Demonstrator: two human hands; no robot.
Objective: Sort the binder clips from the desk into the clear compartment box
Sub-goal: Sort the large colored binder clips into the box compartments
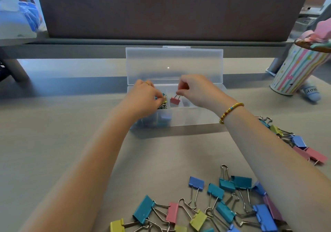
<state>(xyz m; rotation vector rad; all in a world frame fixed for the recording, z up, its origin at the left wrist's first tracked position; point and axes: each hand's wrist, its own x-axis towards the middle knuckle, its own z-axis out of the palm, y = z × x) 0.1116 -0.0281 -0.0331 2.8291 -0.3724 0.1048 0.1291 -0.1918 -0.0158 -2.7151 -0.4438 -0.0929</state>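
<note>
my right hand (195,90) pinches the wire handles of one small pink clip (175,100), hanging over a middle compartment of the clear compartment box (189,117). my left hand (143,97) is curled over the box's left end, fingertips on a yellowish clip (164,98); whether it truly grips i cannot tell. the box's left compartments hold blurred blue and teal clips, too hazy to count. nearer me than the box lies a loose pile of clips (215,206): about five teal, four blue, three or four yellow, two pink, some cut off by the frame edge. right of the box, behind my forearm, a second cluster (297,144) is half hidden.
</note>
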